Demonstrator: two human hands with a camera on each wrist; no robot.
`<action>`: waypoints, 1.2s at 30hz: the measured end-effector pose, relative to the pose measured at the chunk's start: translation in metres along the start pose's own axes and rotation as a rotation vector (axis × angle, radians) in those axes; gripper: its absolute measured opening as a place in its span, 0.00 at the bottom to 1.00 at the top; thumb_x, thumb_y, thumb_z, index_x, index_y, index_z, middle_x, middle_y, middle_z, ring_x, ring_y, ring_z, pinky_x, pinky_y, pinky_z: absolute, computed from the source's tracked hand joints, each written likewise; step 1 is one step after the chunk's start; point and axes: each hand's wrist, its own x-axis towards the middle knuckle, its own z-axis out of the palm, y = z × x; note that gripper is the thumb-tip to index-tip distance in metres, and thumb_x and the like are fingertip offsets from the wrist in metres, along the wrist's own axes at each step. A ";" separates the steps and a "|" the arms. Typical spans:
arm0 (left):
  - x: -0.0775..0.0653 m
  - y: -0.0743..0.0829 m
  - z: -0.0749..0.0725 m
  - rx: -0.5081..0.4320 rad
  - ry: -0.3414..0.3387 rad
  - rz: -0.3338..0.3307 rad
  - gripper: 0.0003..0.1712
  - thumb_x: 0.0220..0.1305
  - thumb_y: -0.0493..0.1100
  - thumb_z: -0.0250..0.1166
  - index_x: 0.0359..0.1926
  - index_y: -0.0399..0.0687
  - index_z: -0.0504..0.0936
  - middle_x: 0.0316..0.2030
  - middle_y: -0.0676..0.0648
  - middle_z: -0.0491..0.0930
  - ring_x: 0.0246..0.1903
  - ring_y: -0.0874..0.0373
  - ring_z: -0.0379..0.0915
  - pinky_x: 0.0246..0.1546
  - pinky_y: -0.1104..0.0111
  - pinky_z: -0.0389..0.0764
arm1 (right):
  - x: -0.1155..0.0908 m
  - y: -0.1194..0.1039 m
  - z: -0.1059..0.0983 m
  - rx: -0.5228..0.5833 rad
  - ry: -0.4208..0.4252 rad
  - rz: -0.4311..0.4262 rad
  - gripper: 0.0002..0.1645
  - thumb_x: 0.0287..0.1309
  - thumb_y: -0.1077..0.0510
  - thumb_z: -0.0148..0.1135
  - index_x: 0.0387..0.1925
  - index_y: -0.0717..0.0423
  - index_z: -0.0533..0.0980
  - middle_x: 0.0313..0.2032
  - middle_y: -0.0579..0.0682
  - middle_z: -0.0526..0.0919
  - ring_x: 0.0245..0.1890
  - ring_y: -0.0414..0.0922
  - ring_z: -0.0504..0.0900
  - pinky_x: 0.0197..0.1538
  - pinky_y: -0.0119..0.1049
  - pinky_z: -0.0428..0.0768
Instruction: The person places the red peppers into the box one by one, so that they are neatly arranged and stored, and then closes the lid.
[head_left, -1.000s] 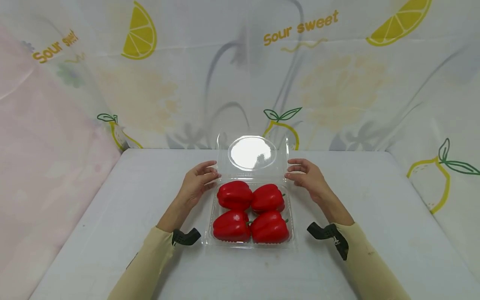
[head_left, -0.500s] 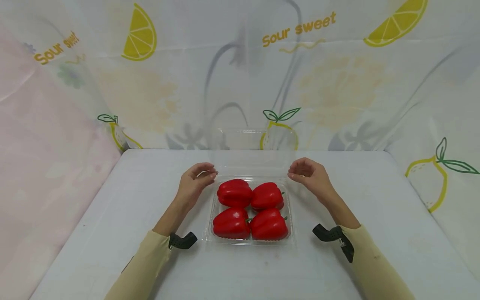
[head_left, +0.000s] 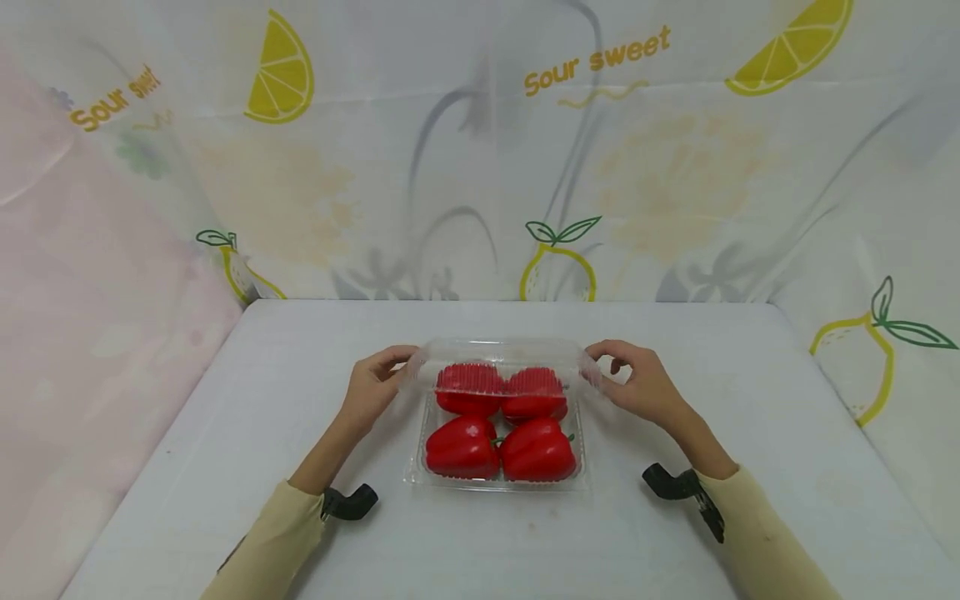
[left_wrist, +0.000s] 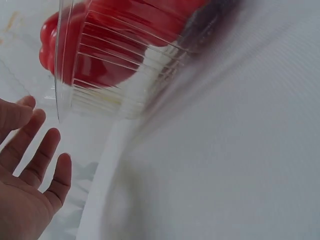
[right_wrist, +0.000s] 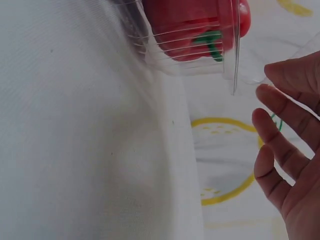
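Observation:
Several red bell peppers (head_left: pixel 461 450) lie in a clear plastic clamshell box (head_left: pixel 497 487) at the middle of the table. The box's hinged lid (head_left: pixel 495 351) is tilted partway down over the two back peppers, which show through it. At the lid's left side my left hand (head_left: pixel 372 385) pinches the edge between thumb and forefinger; its other fingers (left_wrist: pixel 62 172) spread loosely in the left wrist view. My right hand (head_left: pixel 641 385) pinches the lid's right corner, with the remaining fingers (right_wrist: pixel 270 167) bent apart from it. A green stem (right_wrist: pixel 214 44) shows through the right wall.
A white cloth covers the table (head_left: pixel 262 375), whose back edge meets a printed curtain (head_left: pixel 480 167) with lemons and lettering. Pink fabric (head_left: pixel 97 350) hangs at the left. Dark camera mounts (head_left: pixel 351 503) stick out from both wrists.
The lid has swung from upright behind the box down toward the front. Both hands have moved with it, shifting slightly outward and nearer. The base and peppers stay in place.

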 end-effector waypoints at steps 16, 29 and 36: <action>-0.027 -0.007 -0.020 0.268 -0.332 0.117 0.27 0.71 0.42 0.57 0.70 0.52 0.70 0.70 0.50 0.65 0.65 0.51 0.63 0.49 0.55 0.77 | -0.021 -0.021 -0.005 -0.240 -0.155 -0.123 0.19 0.50 0.56 0.65 0.46 0.49 0.77 0.55 0.48 0.80 0.55 0.48 0.77 0.53 0.54 0.78; -0.034 -0.004 -0.025 0.164 -0.585 0.075 0.50 0.63 0.43 0.63 0.79 0.51 0.44 0.77 0.48 0.40 0.69 0.45 0.50 0.57 0.42 0.69 | -0.034 -0.044 -0.009 -0.219 -0.367 0.092 0.45 0.52 0.46 0.68 0.70 0.50 0.62 0.63 0.45 0.71 0.67 0.50 0.65 0.60 0.60 0.71; -0.038 -0.002 -0.021 0.196 -0.566 0.031 0.54 0.59 0.44 0.65 0.79 0.53 0.42 0.76 0.49 0.41 0.67 0.48 0.52 0.58 0.44 0.69 | -0.041 -0.048 -0.010 -0.205 -0.409 0.149 0.58 0.49 0.42 0.70 0.76 0.49 0.52 0.61 0.42 0.70 0.66 0.49 0.66 0.58 0.61 0.73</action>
